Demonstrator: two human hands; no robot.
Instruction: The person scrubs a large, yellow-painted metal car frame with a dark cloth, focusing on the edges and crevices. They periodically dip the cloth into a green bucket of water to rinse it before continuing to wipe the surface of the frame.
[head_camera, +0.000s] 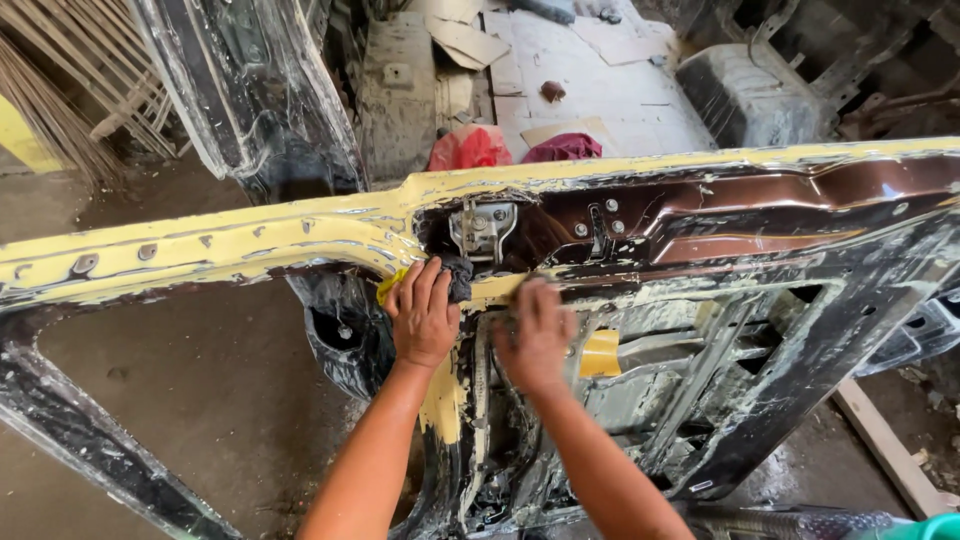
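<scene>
Left grip (424, 312): the hand lies palm-down on the stripped car body panel (250, 240), fingers curled over a dark wad of cloth (458, 278) and a yellow scrap (390, 285) that shows at the knuckle side; it is closed on the cloth. Right grip (535, 335): the hand is pressed flat against the same panel just beside the left one, fingers bent toward the metal; it is blurred, and whether it holds anything cannot be told. Both forearms rise from the bottom edge of the view to the middle of the panel. The panel runs across the whole view, its upper rail coated in yellow primer with scratches and bare spots, its lower frame dark and smeared with pale filler. Directly above the two hands, in a recess of the upper rail, sits a grey metal latch bracket (483, 228) with bolt heads to its right. A yellow patch (600, 353) shows on the inner frame just right of the right hand. At the bottom right corner of the view a teal edge (925, 527) is partly visible. Beyond the panel, on the workshop floor (200, 390), lie a red bag (470, 148) and a maroon cloth (562, 148), near each other. Farther back are flattened cardboard sheets (600, 70), a dark glossy body part (255, 90) standing at the left, and a grey container (745, 95) at the right.
</scene>
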